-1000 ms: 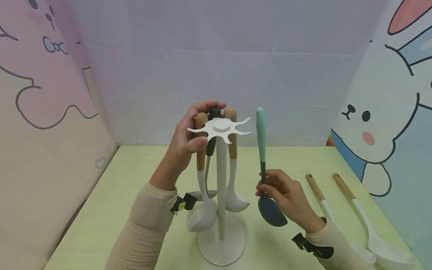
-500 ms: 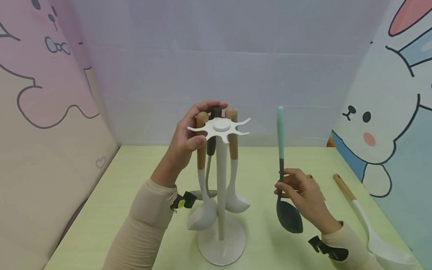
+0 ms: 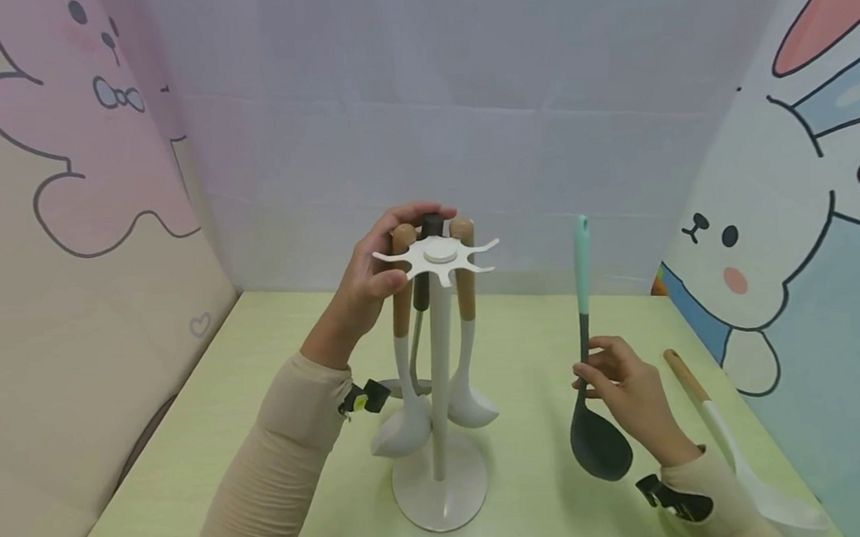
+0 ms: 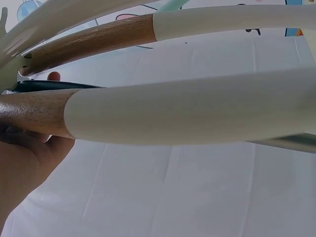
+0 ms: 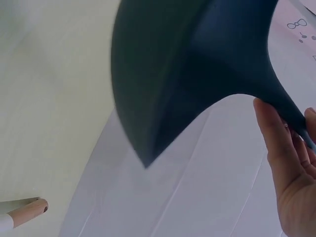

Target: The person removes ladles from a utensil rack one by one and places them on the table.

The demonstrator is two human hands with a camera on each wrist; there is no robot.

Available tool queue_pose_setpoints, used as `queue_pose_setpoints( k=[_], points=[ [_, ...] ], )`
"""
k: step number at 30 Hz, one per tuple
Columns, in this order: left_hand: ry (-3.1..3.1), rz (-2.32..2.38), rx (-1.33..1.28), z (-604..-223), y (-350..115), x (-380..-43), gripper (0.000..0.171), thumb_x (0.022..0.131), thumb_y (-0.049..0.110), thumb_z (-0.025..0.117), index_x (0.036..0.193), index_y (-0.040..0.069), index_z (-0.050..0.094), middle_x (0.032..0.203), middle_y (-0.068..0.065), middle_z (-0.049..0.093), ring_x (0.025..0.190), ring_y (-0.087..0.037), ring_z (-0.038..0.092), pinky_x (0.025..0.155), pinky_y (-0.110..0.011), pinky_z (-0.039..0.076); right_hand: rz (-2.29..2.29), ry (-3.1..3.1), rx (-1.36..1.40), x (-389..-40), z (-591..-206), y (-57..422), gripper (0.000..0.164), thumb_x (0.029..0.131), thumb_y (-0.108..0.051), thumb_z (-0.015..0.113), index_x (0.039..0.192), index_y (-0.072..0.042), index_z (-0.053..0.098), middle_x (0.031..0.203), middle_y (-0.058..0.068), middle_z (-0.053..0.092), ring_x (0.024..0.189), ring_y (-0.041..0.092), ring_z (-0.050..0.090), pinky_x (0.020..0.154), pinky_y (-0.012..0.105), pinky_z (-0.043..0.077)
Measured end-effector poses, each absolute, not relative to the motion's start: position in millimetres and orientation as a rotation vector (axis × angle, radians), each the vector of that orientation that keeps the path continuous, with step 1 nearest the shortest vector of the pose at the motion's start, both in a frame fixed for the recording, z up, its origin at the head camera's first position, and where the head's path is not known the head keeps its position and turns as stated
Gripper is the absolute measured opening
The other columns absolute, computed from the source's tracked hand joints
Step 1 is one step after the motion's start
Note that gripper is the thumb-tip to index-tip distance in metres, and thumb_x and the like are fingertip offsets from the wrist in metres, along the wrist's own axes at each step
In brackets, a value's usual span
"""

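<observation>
A white utensil rack (image 3: 441, 253) with a hooked top and round base stands mid-table. My left hand (image 3: 360, 288) grips it at the top, thumb in front by a wooden handle and fingers reaching behind a black handle (image 3: 421, 290). On the rack hang two white ladles with wooden handles, one at left (image 3: 404, 430) and one at right (image 3: 473, 403), plus the black-handled utensil at the back. To the right, my right hand (image 3: 629, 392) pinches a dark grey ladle (image 3: 599, 444) by its neck, mint handle pointing up. Its bowl fills much of the right wrist view.
A white utensil with a wooden handle (image 3: 686, 375) lies along the table's right side, partly behind the right sleeve. Walls with cartoon prints (image 3: 766, 261) border the pale green table (image 3: 305, 510) left and right, and a plain pale sheet (image 3: 449, 117) hangs behind.
My right hand has carried the dark grey ladle rightward, away from the rack, now covering one wooden-handled utensil on the table. My left hand keeps its place on the rack.
</observation>
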State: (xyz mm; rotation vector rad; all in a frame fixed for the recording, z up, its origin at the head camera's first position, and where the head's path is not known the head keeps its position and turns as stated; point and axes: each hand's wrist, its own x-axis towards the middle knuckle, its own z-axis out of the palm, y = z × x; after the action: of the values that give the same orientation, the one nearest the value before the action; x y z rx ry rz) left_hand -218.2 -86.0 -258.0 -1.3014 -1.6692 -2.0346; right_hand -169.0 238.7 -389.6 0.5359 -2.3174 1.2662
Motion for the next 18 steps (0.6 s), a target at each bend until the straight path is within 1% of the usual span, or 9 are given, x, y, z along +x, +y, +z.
queue_pose_setpoints(
  k=[4,8,18],
  points=[
    [-1.663,-2.027,-1.319,-258,-86,-219,0.107,0.073,0.07,0.071,0.134,-0.013,0.043,0.131,-0.002,0.06,0.114,-0.021,0.056,0.094,-0.034,0.046,1.26,-2.37,0.475,-168,-391,243,0.031,0.088,0.007,0.069,0.116,0.004,0.056,0.085,0.016,0.072,0.068,0.009,0.07,0.055,0.023,0.056],
    [-1.668,-2.024,-1.334,-259,-87,-220,0.107,0.074,0.071,0.07,0.134,-0.013,0.042,0.132,-0.002,0.059,0.114,-0.021,0.056,0.094,-0.034,0.046,1.262,-2.453,0.417,-169,-394,249,0.031,0.09,0.003,0.068,0.118,0.004,0.055,0.087,0.016,0.072,0.066,0.012,0.07,0.055,0.024,0.056],
    [-1.669,-2.025,-1.367,-259,-87,-223,0.107,0.075,0.07,0.07,0.135,-0.014,0.04,0.132,-0.002,0.059,0.114,-0.021,0.055,0.094,-0.035,0.047,1.342,-2.66,0.29,-176,-404,265,0.029,0.094,-0.004,0.067,0.118,0.005,0.053,0.088,0.016,0.071,0.068,0.02,0.071,0.056,0.033,0.058]
  ],
)
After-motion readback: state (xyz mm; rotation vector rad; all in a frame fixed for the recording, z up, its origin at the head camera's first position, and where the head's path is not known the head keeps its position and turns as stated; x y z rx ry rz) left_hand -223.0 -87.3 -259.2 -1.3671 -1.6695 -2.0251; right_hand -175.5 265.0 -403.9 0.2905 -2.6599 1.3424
